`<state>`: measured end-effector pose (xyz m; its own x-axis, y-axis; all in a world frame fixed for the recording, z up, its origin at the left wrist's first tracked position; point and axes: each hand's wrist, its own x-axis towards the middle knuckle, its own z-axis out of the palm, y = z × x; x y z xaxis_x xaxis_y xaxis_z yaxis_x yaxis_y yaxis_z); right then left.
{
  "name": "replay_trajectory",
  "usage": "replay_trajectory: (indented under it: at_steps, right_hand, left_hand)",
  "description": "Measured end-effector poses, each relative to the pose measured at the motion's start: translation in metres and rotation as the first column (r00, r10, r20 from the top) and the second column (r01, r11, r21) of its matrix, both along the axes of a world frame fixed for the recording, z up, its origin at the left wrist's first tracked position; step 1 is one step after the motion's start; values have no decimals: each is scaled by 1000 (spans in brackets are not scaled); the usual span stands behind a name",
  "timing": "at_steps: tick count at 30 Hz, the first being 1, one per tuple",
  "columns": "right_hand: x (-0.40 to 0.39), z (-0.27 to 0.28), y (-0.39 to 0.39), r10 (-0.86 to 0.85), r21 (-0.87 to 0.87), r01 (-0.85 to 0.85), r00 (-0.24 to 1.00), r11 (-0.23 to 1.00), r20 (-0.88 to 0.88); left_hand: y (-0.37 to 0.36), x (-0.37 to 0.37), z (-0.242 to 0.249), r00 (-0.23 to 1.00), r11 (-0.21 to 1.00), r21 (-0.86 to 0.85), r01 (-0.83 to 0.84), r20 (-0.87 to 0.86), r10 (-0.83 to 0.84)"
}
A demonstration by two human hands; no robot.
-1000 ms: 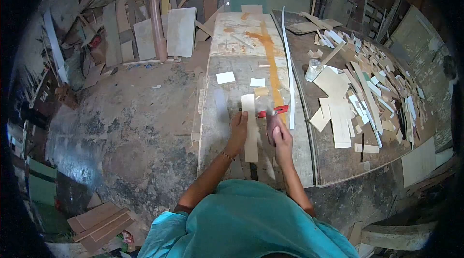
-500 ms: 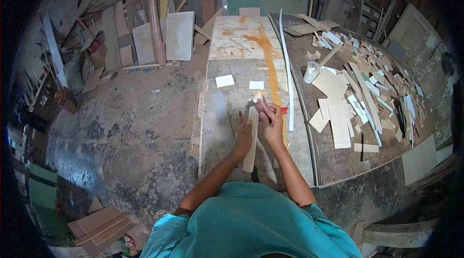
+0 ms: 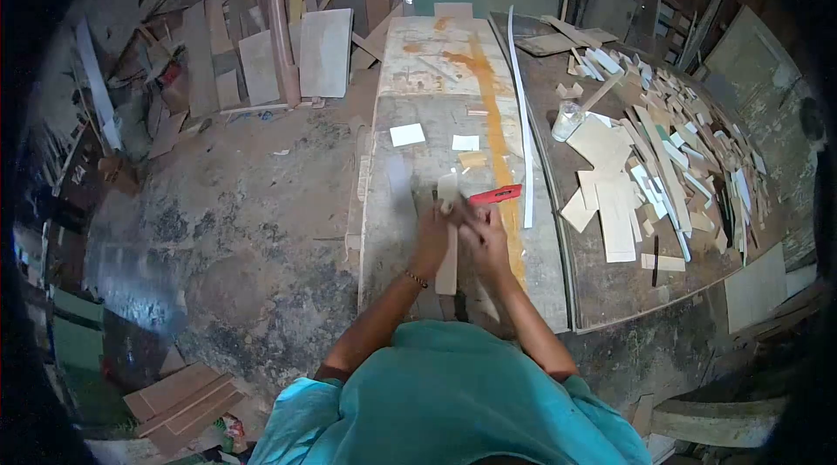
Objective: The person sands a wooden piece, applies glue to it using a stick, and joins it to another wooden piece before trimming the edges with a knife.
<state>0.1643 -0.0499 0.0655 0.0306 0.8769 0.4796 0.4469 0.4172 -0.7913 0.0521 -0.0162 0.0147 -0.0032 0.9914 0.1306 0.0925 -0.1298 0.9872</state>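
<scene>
My left hand (image 3: 429, 238) is closed around a long, pale wooden strip (image 3: 446, 269), which points away from my body above the bench. At the strip's upper end, my right hand (image 3: 490, 238) has its fingers curled in, blurred by motion; what they pinch cannot be made out. Just beyond the right hand lies a red utility knife (image 3: 497, 195) on the bench. A small tan piece (image 3: 472, 159) and two white rectangles, one left (image 3: 407, 135) and one right (image 3: 465, 142), are farther up the bench.
A long white strip (image 3: 520, 125) runs along the right side of the workbench (image 3: 392, 108). The brown table (image 3: 602, 291) on the right holds many wood offcuts (image 3: 689, 151) and a clear jar (image 3: 567, 121). Boards (image 3: 326, 55) lean at the back left.
My right hand has drawn back slightly toward me along the strip, uncovering more of the red knife and the tan piece. The strip's lower end has shifted up a little.
</scene>
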Motion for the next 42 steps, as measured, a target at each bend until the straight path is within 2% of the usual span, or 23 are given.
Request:
replay_trajectory:
  at_steps: [2, 4, 5, 8, 11, 14, 15, 18, 19, 22, 25, 28, 30, 31, 32, 34, 37, 42]
  right_hand:
    - [-2, -2, 11, -49, -16, 47, 995, 999, -86]
    - [-9, -4, 12, -38, -46, 29, 980, 999, -196]
    - [-6, -15, 9, -10, -3, 10, 993, 1000, -117]
    - [-16, -13, -31, 187, 8, -187, 977, 982, -103]
    - [-18, 0, -55, 171, 26, -169, 976, 985, -134]
    - [-11, -2, -38, -32, 10, 33, 996, 999, -84]
    - [-6, -6, -28, -99, -47, 94, 988, 994, -123]
    - [-1, -7, -11, -115, -154, 52, 894, 987, -434]
    - [-2, -3, -9, -101, -161, 20, 852, 987, -514]
    - [-2, -3, -11, -83, -179, -46, 755, 983, -650]
    - [-1, -6, -11, -97, -152, -10, 733, 988, -674]
    - [6, 0, -14, -116, -225, -89, 644, 970, -756]
    - [6, 5, -15, -129, -242, -110, 602, 964, -788]
    - [6, 6, -15, -134, -249, -123, 580, 961, -804]
    - [6, 4, -15, -137, -254, -123, 586, 959, -799]
    - [5, -2, -14, -139, -263, -125, 597, 957, -790]
    - [1, -1, -17, -172, -303, -151, 560, 941, -811]
    - [-7, 13, -26, -141, -290, -69, 752, 954, -644]
  left_hand:
    - [1, -2, 12, 988, 993, -121, 17, -148, -35]
    - [1, -4, 14, 996, 995, -76, 57, -67, -62]
    - [2, -5, 15, 997, 996, -52, 72, -26, -74]
    - [-2, -21, 56, 989, 997, -77, 31, 145, -20]
    - [24, -16, 3, 997, 992, -123, 28, 74, -19]
    - [-6, 0, 41, 978, 998, 44, -45, -201, 53]
    - [-11, 6, 36, 981, 982, 176, -68, -167, 98]
    - [-23, 7, 63, 991, 996, -33, 84, -105, -87]
    - [-23, 4, 71, 987, 991, -18, 135, -84, -136]
    - [-13, 0, 63, 970, 984, 31, 174, -176, -166]
    - [-18, 5, 60, 963, 974, 54, 220, 149, -226]
    - [-16, 5, 54, 976, 978, 88, 187, 93, -195]
    - [0, 3, 10, 964, 977, 51, 205, 164, -211]
    - [3, 2, 8, 956, 977, 32, 213, 199, -215]
    - [0, 2, 5, 941, 975, 22, 221, 258, -219]
    - [-14, 0, 36, 902, 972, 6, 235, 371, -221]
    - [-6, -1, 26, 975, 989, 89, 117, 181, -132]
    - [-4, -9, 27, 990, 990, 88, 113, 78, -120]
